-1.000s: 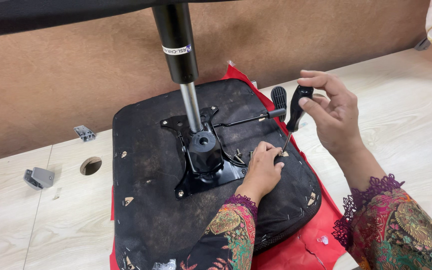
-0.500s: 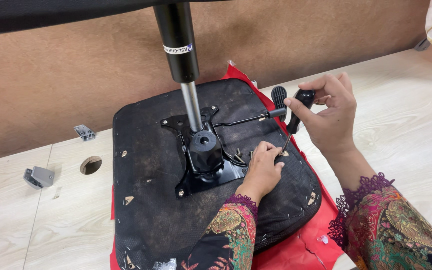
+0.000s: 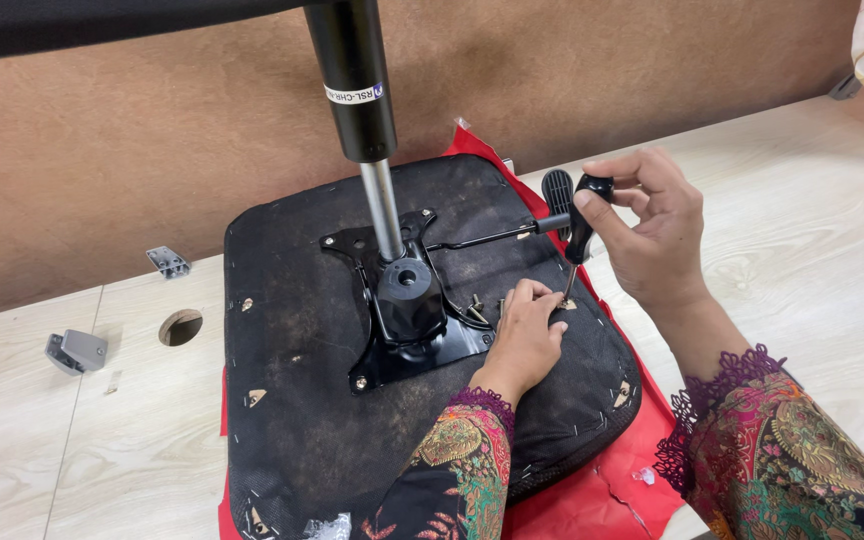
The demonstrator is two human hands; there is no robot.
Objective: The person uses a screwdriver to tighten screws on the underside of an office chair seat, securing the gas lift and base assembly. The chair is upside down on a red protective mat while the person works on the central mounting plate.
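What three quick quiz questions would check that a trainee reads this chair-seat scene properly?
1. True or false: the right hand holds a screwdriver upright, tip down at the seat underside.
2. Which hand rests beside the black metal plate: A) left hand, B) right hand?
3. What grey thing lies on the table next to the round hole?

Key: 1 true. 2 A. 3 A small grey bracket.
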